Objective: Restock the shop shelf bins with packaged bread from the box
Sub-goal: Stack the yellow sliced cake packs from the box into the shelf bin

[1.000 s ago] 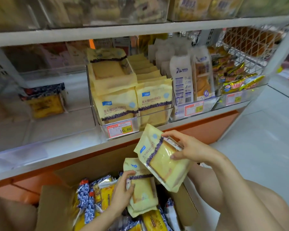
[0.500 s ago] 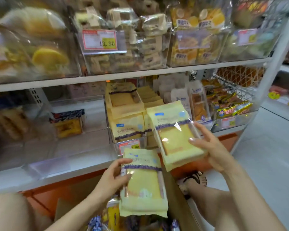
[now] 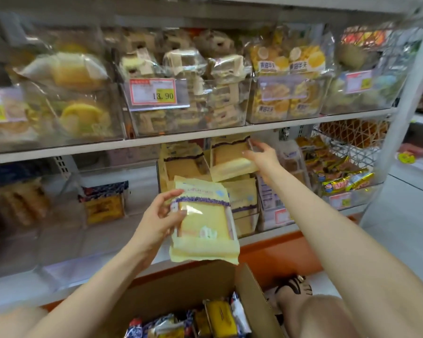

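My left hand grips a pale yellow bread packet with a purple band, held upright in front of the lower shelf. Higher up, my right hand holds a second yellow bread packet inside the clear bin on the lower shelf, above the same yellow packets standing there. The open cardboard box sits below at the bottom, with several blue and yellow packets inside.
A clear bin to the left holds one dark-topped yellow packet. White bags and gold snack packs fill the bins to the right. The upper shelf carries full clear bins. My knee is beside the box.
My right hand has carried its packet up and into the lower shelf bin. My left hand has lifted the other packet higher, away from the box.
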### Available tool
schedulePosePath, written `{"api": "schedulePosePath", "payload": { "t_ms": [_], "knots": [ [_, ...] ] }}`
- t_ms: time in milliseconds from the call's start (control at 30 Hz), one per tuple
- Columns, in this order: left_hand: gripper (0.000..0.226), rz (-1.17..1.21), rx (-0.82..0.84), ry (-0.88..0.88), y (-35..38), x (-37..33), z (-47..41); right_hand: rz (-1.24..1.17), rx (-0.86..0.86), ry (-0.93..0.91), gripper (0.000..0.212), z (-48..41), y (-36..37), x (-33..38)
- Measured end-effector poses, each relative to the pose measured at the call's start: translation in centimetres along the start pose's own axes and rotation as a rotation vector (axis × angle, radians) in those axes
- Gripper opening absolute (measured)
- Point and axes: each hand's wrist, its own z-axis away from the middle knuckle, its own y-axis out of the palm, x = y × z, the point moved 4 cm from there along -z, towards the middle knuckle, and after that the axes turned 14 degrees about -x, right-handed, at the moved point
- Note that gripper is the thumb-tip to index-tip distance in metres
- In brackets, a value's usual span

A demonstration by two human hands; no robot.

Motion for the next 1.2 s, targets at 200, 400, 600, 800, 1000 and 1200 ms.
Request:
{"api": "schedulePosePath", "payload": {
  "t_ms": [200,400,600,800,1000,1200],
  "knots": [
    [0.042,0.038,-0.013,-0.004,-1.8,1.2,-0.3,0.208,0.148,-0.048,0.055,-1.9,3.8,0.8],
    [0.040,0.099,-0.033,-0.002,-1.3,0.3,-0.5,0.959,0.198,-0.532,0.069,-1.7,4.3,0.5],
    [0.039,0.131,-0.054,0.074,2.5,-2.2,-3.8,0.493,0.079,-0.509,0.028,-0.2,2.2,1.6],
    [0.043,-0.153,-0.175,0.250,7.5,-4.0,-11.7,0.349,0.130,-0.513,0.036,2.7,0.2,0.7],
    [0.034,-0.621,-0.060,0.408,6.1,-3.0,-14.0,0.722,0.222,-0.724,0.051,3.3,1.5,-2.5],
    [0.024,-0.645,-0.073,0.530,1.3,-2.5,-8.7,0.762,0.203,-0.724,0.049,1.7,3.6,-2.0]
  ]
}}
